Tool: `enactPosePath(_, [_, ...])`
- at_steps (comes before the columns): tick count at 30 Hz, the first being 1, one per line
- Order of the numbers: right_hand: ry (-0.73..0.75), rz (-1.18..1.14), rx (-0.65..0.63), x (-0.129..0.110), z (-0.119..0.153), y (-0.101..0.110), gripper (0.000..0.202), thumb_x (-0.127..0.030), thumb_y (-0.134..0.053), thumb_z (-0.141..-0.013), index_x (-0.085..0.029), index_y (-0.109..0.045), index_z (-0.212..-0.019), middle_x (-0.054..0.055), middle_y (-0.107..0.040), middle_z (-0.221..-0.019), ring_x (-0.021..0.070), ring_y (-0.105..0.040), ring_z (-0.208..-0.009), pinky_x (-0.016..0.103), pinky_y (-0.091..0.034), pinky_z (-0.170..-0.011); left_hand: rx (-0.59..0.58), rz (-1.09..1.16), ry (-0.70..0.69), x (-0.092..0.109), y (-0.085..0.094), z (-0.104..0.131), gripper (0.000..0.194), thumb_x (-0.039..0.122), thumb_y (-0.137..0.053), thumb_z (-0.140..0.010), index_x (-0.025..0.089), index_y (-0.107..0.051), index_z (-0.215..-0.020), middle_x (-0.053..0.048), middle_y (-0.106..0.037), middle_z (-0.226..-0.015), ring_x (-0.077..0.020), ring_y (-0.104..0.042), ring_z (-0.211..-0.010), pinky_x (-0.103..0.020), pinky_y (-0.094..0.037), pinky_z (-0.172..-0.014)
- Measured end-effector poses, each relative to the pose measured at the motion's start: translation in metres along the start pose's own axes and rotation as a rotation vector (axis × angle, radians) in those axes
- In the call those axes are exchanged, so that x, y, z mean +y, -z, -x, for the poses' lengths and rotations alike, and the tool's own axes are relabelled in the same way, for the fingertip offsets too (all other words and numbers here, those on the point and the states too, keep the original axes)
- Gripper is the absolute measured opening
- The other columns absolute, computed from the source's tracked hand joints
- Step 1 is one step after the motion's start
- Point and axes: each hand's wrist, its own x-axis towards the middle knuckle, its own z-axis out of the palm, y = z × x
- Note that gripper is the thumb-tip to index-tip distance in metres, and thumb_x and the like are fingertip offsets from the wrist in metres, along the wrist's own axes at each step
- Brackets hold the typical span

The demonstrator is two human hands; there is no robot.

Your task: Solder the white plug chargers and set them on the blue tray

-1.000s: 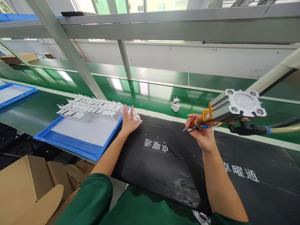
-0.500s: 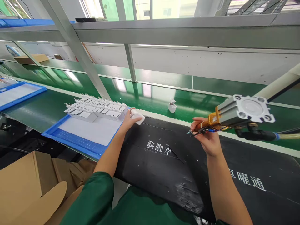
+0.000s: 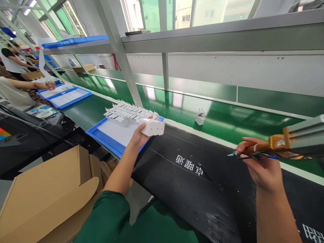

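My left hand point(image 3: 138, 137) is closed around white plastic adapter housings point(image 3: 155, 128), their pale faces with small slots turned toward me. Just behind it, rows of white plug adapters point(image 3: 126, 113) with wires sticking up stand in a blue tray point(image 3: 104, 147). On the right, the fingers of my right hand point(image 3: 268, 170) grip an orange-handled tool point(image 3: 258, 147) with a teal nozzle tip, fixed to a silver cylinder block point(image 3: 307, 138). The tip points left over the black mat point(image 3: 174, 192), apart from the housings.
One white adapter point(image 3: 200, 119) with wires stands on the green bench strip point(image 3: 225, 116). A grey post point(image 3: 121, 60) rises behind the tray. Cardboard boxes point(image 3: 50, 189) lie at lower left. Farther left, a co-worker's hand point(image 3: 50, 85) is near other blue trays point(image 3: 72, 101).
The view has swung left, bringing co-workers into sight. My left hand has lifted the white housings and turned their slotted faces toward me. My right hand still grips the tool.
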Motion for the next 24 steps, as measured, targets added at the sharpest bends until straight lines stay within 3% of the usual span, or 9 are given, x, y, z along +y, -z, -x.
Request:
enactPosePath(5, [-0.053,-0.040,0.074,0.000,-0.002,0.000,0.040,-0.034,-0.085,-0.064,-0.028,-0.073,-0.102,0.002,-0.061,-0.075,0.0177,-0.055,-0.071,0.034,-0.043,-0.068,0.327,-0.786,-0.065,-0.002,0.052,0.004,0.088,0.046,-0.083,-0.060,0.021,-0.046,-0.137,-0.011,-0.056,-0.132,-0.0312,-0.049,-0.128,-0.043,-0.037,-0.109])
enactPosePath(8, [-0.071,-0.058,0.094,-0.001,-0.002,-0.001,0.040,-0.035,-0.087,-0.061,-0.028,-0.074,-0.098,0.001,-0.061,-0.072,0.0173,-0.055,-0.070,0.034,-0.043,-0.067,0.477,-1.206,-0.043,-0.004,0.077,-0.008,0.086,0.044,-0.082,-0.063,0.017,-0.045,-0.136,-0.016,-0.052,-0.133,-0.0352,-0.044,-0.131,-0.047,-0.035,-0.111])
enactPosePath(10, [-0.077,-0.061,0.102,-0.002,-0.003,-0.001,0.040,-0.035,-0.087,-0.060,-0.029,-0.074,-0.097,0.001,-0.062,-0.072,0.0169,-0.055,-0.069,0.033,-0.043,-0.067,0.535,-1.364,-0.005,-0.006,0.089,-0.021,0.084,0.042,-0.080,-0.066,0.015,-0.044,-0.137,-0.018,-0.049,-0.134,-0.0374,-0.042,-0.132,-0.049,-0.034,-0.111])
enactPosePath(14, [-0.076,-0.072,0.112,-0.003,-0.002,-0.001,0.040,-0.033,-0.087,-0.059,-0.029,-0.075,-0.097,0.000,-0.063,-0.071,0.0165,-0.056,-0.069,0.032,-0.044,-0.068,0.519,-1.499,0.006,-0.011,0.103,-0.043,0.092,0.040,-0.079,-0.067,0.013,-0.037,-0.144,-0.023,-0.039,-0.143,-0.0419,-0.032,-0.139,-0.054,-0.029,-0.114])
enactPosePath(19, [-0.065,-0.064,0.115,-0.003,-0.001,0.000,0.040,-0.032,-0.087,-0.059,-0.029,-0.075,-0.098,-0.001,-0.064,-0.070,0.0162,-0.057,-0.069,0.032,-0.045,-0.069,0.513,-1.558,-0.059,-0.018,0.111,-0.041,0.111,0.038,-0.080,-0.066,0.018,-0.018,-0.155,-0.022,-0.007,-0.161,-0.0430,-0.007,-0.149,-0.058,-0.020,-0.117])
enactPosePath(24, [-0.061,-0.066,0.125,-0.004,-0.002,0.000,0.042,-0.033,-0.088,-0.059,-0.029,-0.075,-0.098,-0.001,-0.064,-0.070,0.0164,-0.057,-0.069,0.032,-0.045,-0.070,0.709,-1.561,0.015,-0.013,0.117,-0.034,0.114,0.042,-0.076,-0.070,0.024,-0.005,-0.158,-0.017,0.006,-0.164,-0.0374,0.000,-0.151,-0.055,-0.032,-0.114])
